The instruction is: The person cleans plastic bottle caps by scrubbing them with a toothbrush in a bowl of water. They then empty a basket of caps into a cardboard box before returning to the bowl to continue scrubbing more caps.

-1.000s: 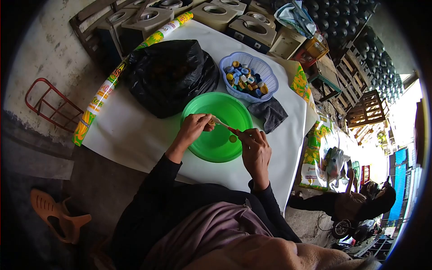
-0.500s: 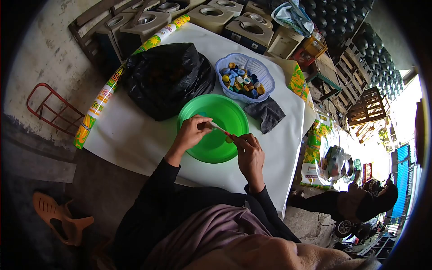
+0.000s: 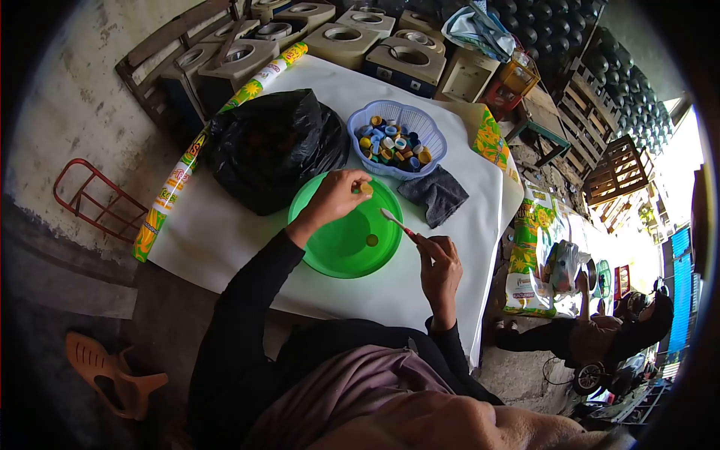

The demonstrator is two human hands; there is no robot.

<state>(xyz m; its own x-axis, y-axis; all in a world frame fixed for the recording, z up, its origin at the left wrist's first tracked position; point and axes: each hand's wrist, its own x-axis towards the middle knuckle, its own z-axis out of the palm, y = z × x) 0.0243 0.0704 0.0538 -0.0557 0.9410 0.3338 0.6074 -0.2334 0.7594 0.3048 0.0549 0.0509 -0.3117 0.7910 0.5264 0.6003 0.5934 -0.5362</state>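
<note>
My left hand [image 3: 339,196] is over the green basin [image 3: 306,253], its fingers closed on a yellowish bottle cap [image 3: 366,188]. My right hand [image 3: 440,271] grips a toothbrush [image 3: 399,224] by its red-and-white handle. The brush's pale head points up and left, apart from the cap, above the basin's right side. On the basin's bottom lies another yellowish cap [image 3: 372,240]. Behind the basin, a blue-purple plastic basket [image 3: 431,135] holds many bottle caps [image 3: 391,141] in blue, white, yellow and dark colours.
A dark grey cloth [image 3: 435,196] lies right of the basin. At the left stands a big black plastic bag [image 3: 274,150]. A rolled printed sheet [image 3: 176,180] edges the white-covered table [image 3: 232,262]. An orange plastic chair [image 3: 112,375] is at lower left. Another person [image 3: 592,337] bends at right.
My hands have moved apart. The left, now showing a cap, has risen toward the basket; the right has drawn slightly right and down with the toothbrush. The view has shifted slightly.
</note>
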